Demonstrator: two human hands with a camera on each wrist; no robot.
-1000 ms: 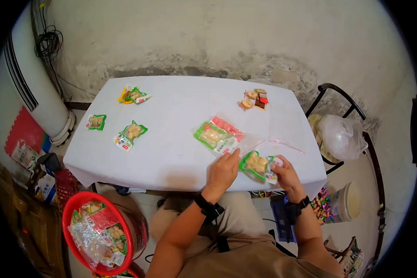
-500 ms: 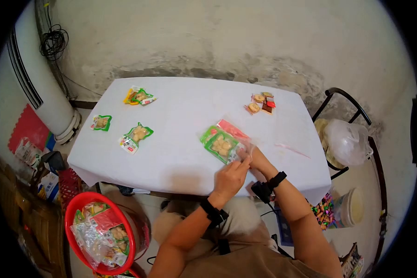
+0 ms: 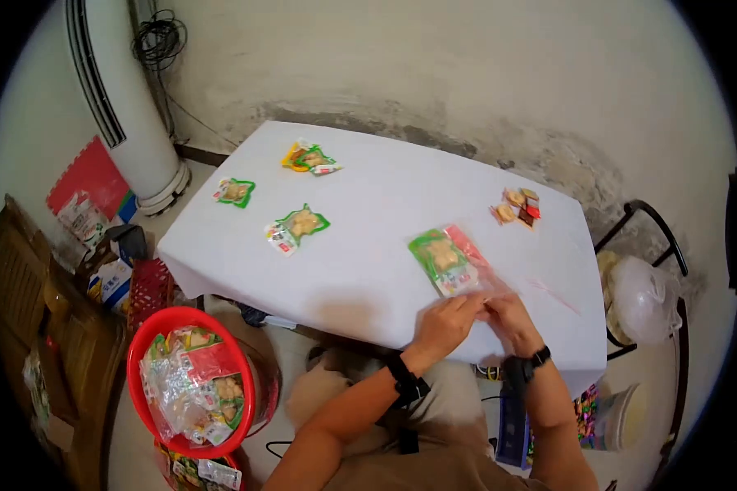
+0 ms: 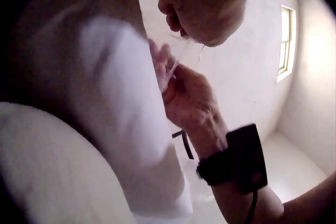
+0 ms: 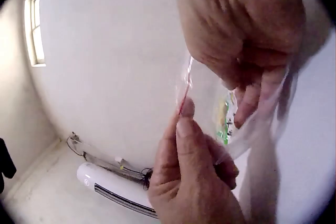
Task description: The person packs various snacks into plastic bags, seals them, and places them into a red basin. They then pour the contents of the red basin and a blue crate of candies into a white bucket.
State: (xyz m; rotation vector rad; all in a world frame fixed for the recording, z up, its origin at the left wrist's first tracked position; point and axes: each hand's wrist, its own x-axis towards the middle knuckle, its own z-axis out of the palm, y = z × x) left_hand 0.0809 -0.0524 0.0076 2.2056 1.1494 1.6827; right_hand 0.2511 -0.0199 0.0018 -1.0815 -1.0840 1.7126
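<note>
A clear zip bag (image 3: 494, 284) lies on the white-covered table (image 3: 368, 270), its mouth towards the person. Inside it are a green-edged snack packet (image 3: 444, 254) with pale pieces and a flat red packet (image 3: 469, 245) beside it. My left hand (image 3: 449, 329) pinches the bag's mouth; in the right wrist view the left thumb and forefinger grip its thin red seal line (image 5: 184, 103). Close by on the right, my right hand (image 3: 512, 319) holds the other side of the mouth with curled fingers. Clear film stretches between both hands.
Green-edged packets (image 3: 301, 222) lie on the table's left half, one overlapping a yellow packet (image 3: 291, 157). Small wrapped biscuits (image 3: 516, 206) sit at the far right, near another clear bag (image 3: 555, 296). A red bucket (image 3: 133, 360) full of packed bags stands on the floor at left.
The right hand has put its green-edged packet into the clear bag and drawn back out to the bag's mouth. The left hand has stayed at the mouth. The head view has turned left.
</note>
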